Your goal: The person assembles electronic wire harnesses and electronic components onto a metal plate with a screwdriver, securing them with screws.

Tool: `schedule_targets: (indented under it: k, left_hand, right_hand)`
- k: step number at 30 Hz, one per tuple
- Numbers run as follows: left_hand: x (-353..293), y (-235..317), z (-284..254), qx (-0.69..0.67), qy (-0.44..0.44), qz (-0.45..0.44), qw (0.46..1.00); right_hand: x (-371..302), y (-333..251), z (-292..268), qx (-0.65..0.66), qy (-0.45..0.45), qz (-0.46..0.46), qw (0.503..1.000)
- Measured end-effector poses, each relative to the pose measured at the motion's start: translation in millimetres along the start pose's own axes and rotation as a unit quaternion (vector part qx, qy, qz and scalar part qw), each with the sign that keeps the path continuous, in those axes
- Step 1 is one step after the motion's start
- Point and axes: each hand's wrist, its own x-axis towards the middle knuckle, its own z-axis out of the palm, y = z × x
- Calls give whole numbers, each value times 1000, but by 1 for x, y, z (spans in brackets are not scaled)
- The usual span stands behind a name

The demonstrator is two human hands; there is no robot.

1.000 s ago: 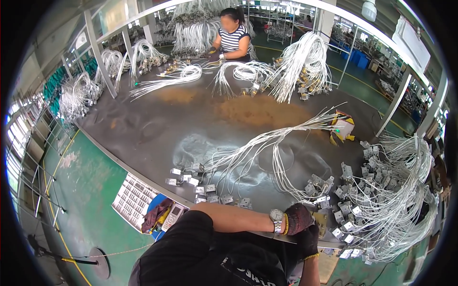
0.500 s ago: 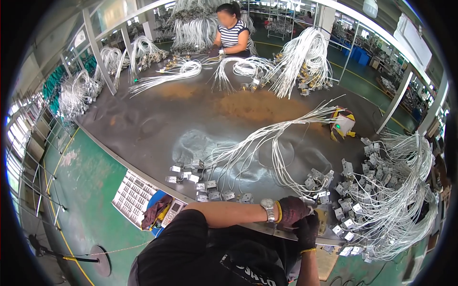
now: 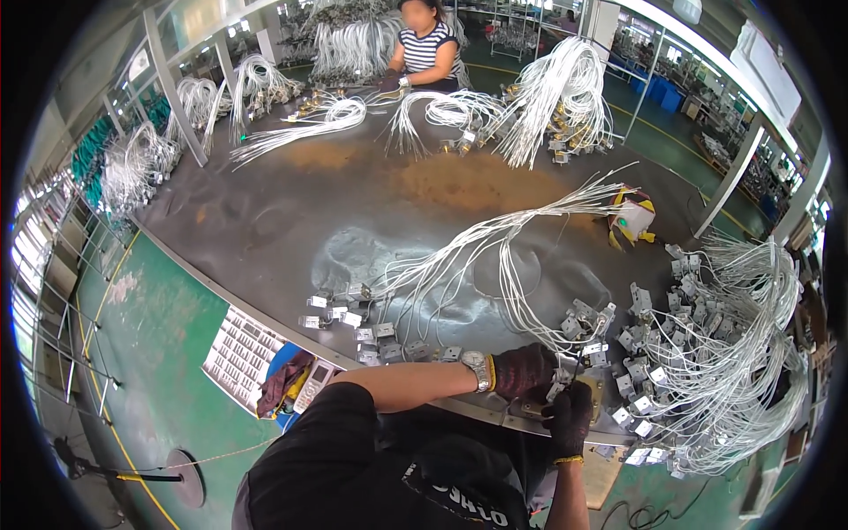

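Note:
At the near table edge my gloved left hand (image 3: 523, 369) is closed round a small silver metal bracket (image 3: 560, 378) with a white cable. Just right of and nearer than it, my gloved right hand (image 3: 568, 413) has its fingers bent together close to the bracket; what they pinch is too small to make out. Both hands work over a brass-coloured metal plate (image 3: 595, 403) at the table's edge. Long white cables (image 3: 508, 231) run from the brackets near my hands toward the far right. More silver brackets (image 3: 375, 333) on cable ends lie to my left.
A big heap of white cables with brackets (image 3: 733, 353) fills the right side. A taped white object (image 3: 632, 219) lies beyond it. Bundled cables (image 3: 561, 97) line the far edge, where a co-worker (image 3: 428, 49) handles pieces. A white tray (image 3: 243, 358) stands by the left near edge.
My hands have drawn apart a little, the left one moving leftward, and the bracket between them now shows. The whole view has shifted slightly.

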Motion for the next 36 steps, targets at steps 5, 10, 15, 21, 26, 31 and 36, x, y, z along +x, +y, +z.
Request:
schedule_targets:
  k: [5,10,15,21,26,31,36]
  left_hand:
    - [25,22,-147,-115,-90,-25,989]
    - [19,22,-144,-107,-27,-16,994]
    - [25,21,-158,-133,-104,-31,985]
    - [23,15,-97,-68,-78,-35,994]
    - [37,20,-142,-60,-161,-27,985]
    - [25,24,-98,-140,-33,-61,988]
    - [24,35,-111,-85,-57,-46,994]
  right_hand:
    - [-5,23,-15,-66,62,-40,995]
    - [-11,7,-9,-51,51,-1,997]
    - [-19,-3,-5,-36,25,-56,997]
    - [-12,-7,-5,-14,7,-18,1000]
    - [-12,4,-13,11,11,-12,1000]
    - [-17,10,-14,-28,-10,-35,999]
    - [-28,4,-16,-44,-5,-44,998]
